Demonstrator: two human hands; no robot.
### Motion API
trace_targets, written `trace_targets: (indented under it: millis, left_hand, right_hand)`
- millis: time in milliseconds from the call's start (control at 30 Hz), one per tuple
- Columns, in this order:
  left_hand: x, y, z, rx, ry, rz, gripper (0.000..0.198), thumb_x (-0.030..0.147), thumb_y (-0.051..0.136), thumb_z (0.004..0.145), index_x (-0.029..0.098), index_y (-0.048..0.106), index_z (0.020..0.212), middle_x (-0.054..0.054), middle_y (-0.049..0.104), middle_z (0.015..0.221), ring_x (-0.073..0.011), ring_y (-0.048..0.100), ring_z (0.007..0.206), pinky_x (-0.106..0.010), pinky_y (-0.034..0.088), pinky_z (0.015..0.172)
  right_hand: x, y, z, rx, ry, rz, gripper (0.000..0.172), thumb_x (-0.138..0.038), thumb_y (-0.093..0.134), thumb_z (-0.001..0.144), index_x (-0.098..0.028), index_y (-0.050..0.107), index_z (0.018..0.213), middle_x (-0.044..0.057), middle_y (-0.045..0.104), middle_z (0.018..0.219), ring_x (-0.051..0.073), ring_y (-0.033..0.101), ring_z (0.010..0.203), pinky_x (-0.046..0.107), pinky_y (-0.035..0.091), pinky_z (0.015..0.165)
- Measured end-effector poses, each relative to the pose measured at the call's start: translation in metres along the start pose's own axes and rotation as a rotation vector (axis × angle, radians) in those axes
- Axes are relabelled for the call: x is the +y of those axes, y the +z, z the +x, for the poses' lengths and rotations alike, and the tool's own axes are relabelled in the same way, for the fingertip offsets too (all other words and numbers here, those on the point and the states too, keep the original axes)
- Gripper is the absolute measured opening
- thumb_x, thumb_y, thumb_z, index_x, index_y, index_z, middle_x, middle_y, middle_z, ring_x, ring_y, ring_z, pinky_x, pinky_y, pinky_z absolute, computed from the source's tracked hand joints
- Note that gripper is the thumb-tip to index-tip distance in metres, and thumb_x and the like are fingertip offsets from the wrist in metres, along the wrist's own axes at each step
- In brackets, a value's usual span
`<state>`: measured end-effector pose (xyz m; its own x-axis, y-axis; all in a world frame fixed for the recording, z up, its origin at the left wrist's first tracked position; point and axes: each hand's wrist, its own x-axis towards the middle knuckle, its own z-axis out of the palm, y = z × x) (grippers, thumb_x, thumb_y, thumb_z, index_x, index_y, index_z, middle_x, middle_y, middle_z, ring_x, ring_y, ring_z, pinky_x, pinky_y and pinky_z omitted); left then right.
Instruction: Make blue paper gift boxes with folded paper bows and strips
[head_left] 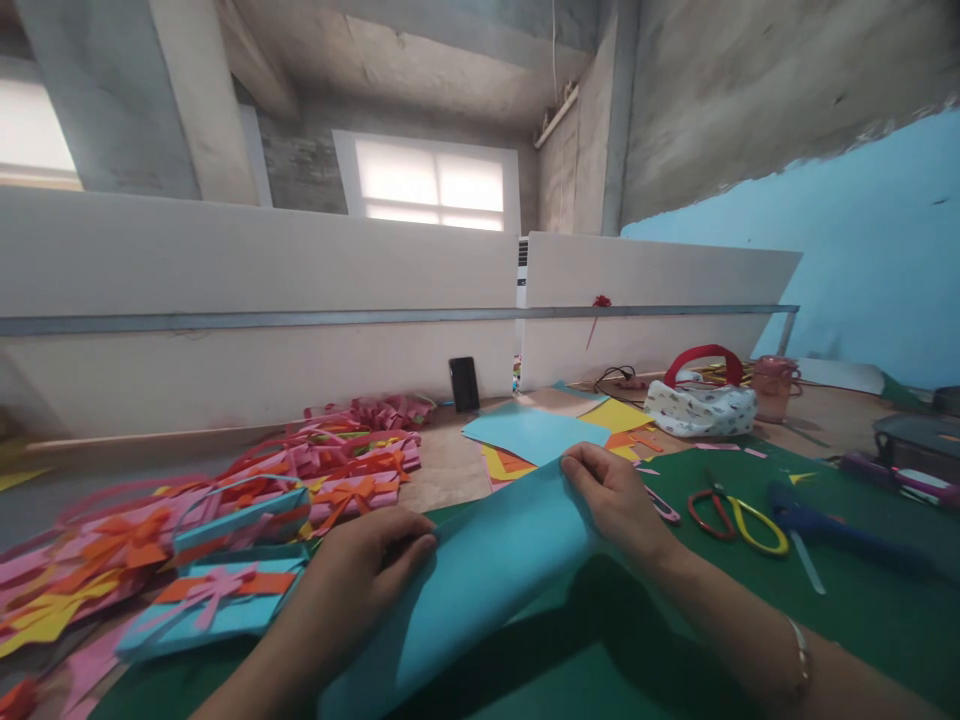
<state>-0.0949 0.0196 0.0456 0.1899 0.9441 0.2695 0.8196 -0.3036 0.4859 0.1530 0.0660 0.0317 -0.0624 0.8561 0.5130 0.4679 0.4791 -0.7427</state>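
Observation:
A sheet of light blue paper [487,550] is held slantwise over the green mat, curved over along its length. My left hand [382,560] pinches its left part between thumb and fingers. At the upper right corner my right hand [604,480] grips the same sheet, thumb and fingers pressed together. The sheet's lower left end is partly hidden behind my left forearm. Scissors [739,520] with red and yellow handles lie on the mat to the right of my right hand. Beside them is a dark blue tool [840,530], probably a glue gun.
Finished-looking paper gift bags [217,600] with bows pile up at left. More coloured sheets [532,435] lie behind my hands. Farther back are a phone [463,384], a white patterned cloth item with a red handle [701,408] and a pink cup [774,388]. A white partition [262,260] borders the table.

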Motion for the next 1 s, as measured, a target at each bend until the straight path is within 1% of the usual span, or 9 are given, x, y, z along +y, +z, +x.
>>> trace_targets:
  millis: [100,233,300,467,600,700,833,900,1000]
  left_hand:
    - [-0.008,-0.003,0.004,-0.092,-0.067,-0.045,0.027,0.037,0.046,0.077,0.019,0.066,0.072,0.0,0.061,0.067,-0.0162,0.055,0.064,-0.024,0.039,0.058]
    - [-0.024,-0.013,0.007,-0.325,-0.145,-0.272,0.025,0.038,0.051,0.073,0.018,0.063,0.064,0.004,0.049,0.056,-0.0117,0.045,0.054,-0.022,0.034,0.051]
    - [-0.032,-0.018,0.006,-0.385,-0.181,-0.355,0.023,0.036,0.053,0.071,0.017,0.062,0.062,0.005,0.045,0.055,-0.0098,0.04,0.052,-0.021,0.032,0.051]
    - [-0.044,-0.024,0.003,-0.375,-0.255,-0.42,0.021,0.035,0.057,0.067,0.015,0.065,0.07,0.006,0.044,0.056,-0.0079,0.037,0.052,-0.02,0.032,0.052]
    - [-0.046,-0.023,0.001,-0.401,-0.28,-0.442,0.017,0.028,0.059,0.064,0.015,0.067,0.067,0.006,0.046,0.054,-0.0071,0.039,0.053,-0.02,0.034,0.053]
    - [-0.05,-0.022,0.001,-0.407,-0.32,-0.41,0.014,0.023,0.061,0.058,0.015,0.069,0.067,0.005,0.052,0.052,-0.0081,0.045,0.052,-0.021,0.038,0.053]
    - [-0.057,-0.018,0.004,-0.4,-0.393,-0.343,0.022,0.016,0.066,0.054,0.014,0.07,0.075,0.004,0.059,0.053,-0.0107,0.052,0.053,-0.024,0.044,0.056]
    - [-0.06,-0.015,0.006,-0.405,-0.413,-0.314,0.021,0.013,0.068,0.056,0.012,0.069,0.078,0.004,0.06,0.055,-0.011,0.055,0.055,-0.026,0.047,0.059]
    - [-0.061,-0.012,0.007,-0.43,-0.418,-0.261,0.016,0.013,0.067,0.069,0.012,0.065,0.085,0.004,0.061,0.065,-0.0103,0.058,0.06,-0.028,0.049,0.064]
  right_hand:
    - [0.003,-0.001,0.003,0.022,0.014,-0.02,0.024,-0.035,0.045,0.084,-0.018,0.058,0.074,-0.001,0.053,0.066,0.016,0.05,0.067,0.025,0.039,0.061]
    - [0.011,-0.001,0.008,0.045,0.05,-0.044,0.025,-0.036,0.046,0.082,-0.017,0.06,0.076,0.001,0.057,0.069,0.017,0.053,0.069,0.026,0.04,0.063]
    - [0.016,0.0,0.01,0.045,0.074,-0.056,0.026,-0.037,0.046,0.08,-0.016,0.061,0.078,0.002,0.06,0.071,0.018,0.054,0.069,0.027,0.041,0.062]
    - [0.029,0.002,0.013,-0.009,0.11,-0.114,0.029,-0.04,0.046,0.078,-0.017,0.063,0.08,0.004,0.064,0.072,0.02,0.056,0.069,0.028,0.04,0.059]
    - [0.036,0.003,0.014,-0.108,0.135,-0.199,0.029,-0.04,0.046,0.076,-0.017,0.064,0.072,0.004,0.065,0.066,0.022,0.058,0.066,0.029,0.04,0.057]
    - [0.041,0.007,0.014,-0.213,0.135,-0.274,0.025,-0.035,0.047,0.074,-0.018,0.064,0.067,0.004,0.066,0.065,0.022,0.059,0.065,0.029,0.039,0.055]
    - [0.049,0.016,0.009,-0.31,0.095,-0.375,0.016,-0.025,0.048,0.072,-0.019,0.062,0.065,0.004,0.067,0.067,0.022,0.06,0.067,0.029,0.038,0.058]
    - [0.052,0.019,0.007,-0.336,0.082,-0.415,0.016,-0.022,0.047,0.073,-0.019,0.061,0.066,0.004,0.067,0.069,0.021,0.06,0.068,0.029,0.038,0.06]
    - [0.055,0.022,0.005,-0.355,0.075,-0.465,0.017,-0.021,0.045,0.075,-0.019,0.061,0.068,0.005,0.067,0.071,0.021,0.06,0.069,0.029,0.038,0.06]
